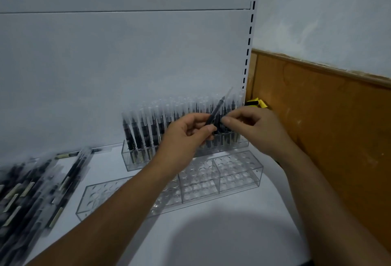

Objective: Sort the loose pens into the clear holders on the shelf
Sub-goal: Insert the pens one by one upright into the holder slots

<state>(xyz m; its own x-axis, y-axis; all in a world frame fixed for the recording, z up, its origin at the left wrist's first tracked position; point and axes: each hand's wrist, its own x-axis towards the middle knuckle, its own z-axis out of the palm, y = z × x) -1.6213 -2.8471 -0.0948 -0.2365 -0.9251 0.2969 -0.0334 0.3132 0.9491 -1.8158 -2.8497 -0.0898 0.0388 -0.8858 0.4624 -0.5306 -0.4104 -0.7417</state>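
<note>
Both arms were bare. The left forearm (118, 202) ran up from about 7 o'clock and the right forearm (313, 181) from 5 o'clock, so they nearly met mid-frame. The left grip (186, 138) had its back to the camera, thumb and curled fingers pinching a pen (215, 111) that pointed toward 1 o'clock. The right grip (254, 128) sat just beside it at 3 o'clock, fingers bent, tips aimed at 9 o'clock. Honestly couldn't tell if they touched the pen.

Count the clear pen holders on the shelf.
2. A rear holder, full of upright pens, stands against the back panel; an empty front holder lies before it. The left forearm crosses the front one, so it may be separate units side by side.
</note>
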